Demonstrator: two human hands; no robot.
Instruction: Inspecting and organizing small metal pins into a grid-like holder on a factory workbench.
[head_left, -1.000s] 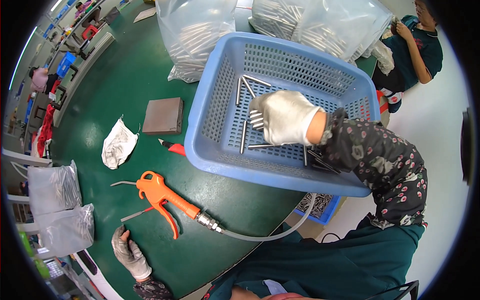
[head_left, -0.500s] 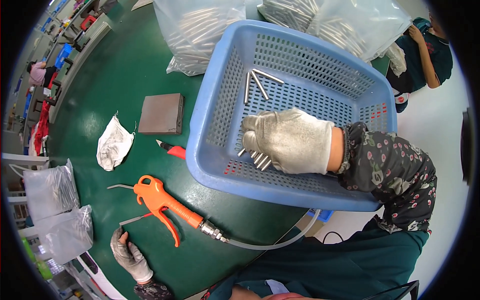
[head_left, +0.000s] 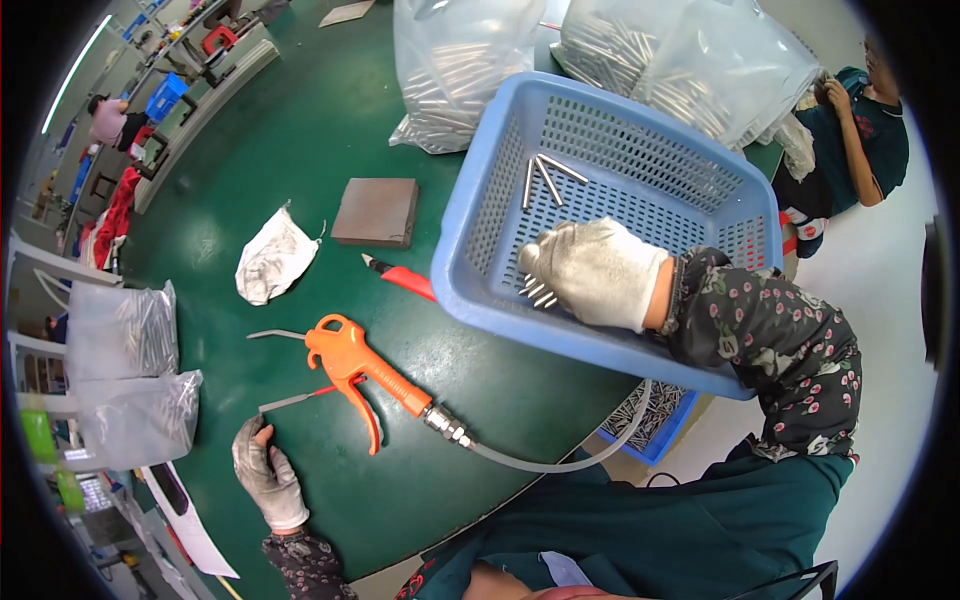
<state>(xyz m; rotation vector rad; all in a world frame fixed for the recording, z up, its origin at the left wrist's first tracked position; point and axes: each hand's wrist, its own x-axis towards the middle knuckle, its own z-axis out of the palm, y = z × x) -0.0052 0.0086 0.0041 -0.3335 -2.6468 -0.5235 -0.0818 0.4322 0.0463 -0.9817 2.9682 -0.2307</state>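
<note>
My right hand [head_left: 598, 272], in a whitish work glove, is inside a blue perforated plastic basket [head_left: 600, 345]. Its fingers are closed around a bunch of short metal pins [head_left: 540, 292], whose ends poke out below the glove. Three loose pins [head_left: 546, 182] lie on the basket floor farther from me. On the green table, my left hand [head_left: 268, 475], gloved with bare fingertips, rests with its fingers loosely bent and the thumb apart, holding nothing visible. Close to its fingertips is the tip of a thin grey blade-like tool [head_left: 288, 402], partly hidden by an orange air blow gun [head_left: 360, 365].
A brown block [head_left: 376, 212], a white cloth pouch [head_left: 278, 258] and a red-handled knife [head_left: 405, 280] lie left of the basket. Clear bags of pins [head_left: 465, 80] stand behind it. A grey hose [head_left: 560, 466] runs over a blue bin [head_left: 655, 425]. A co-worker [head_left: 850, 140] is at far right.
My view has shifted, so the table and basket appear farther right and more of the blue bin shows. My right hand stays closed in the basket; my left hand still rests on the table.
</note>
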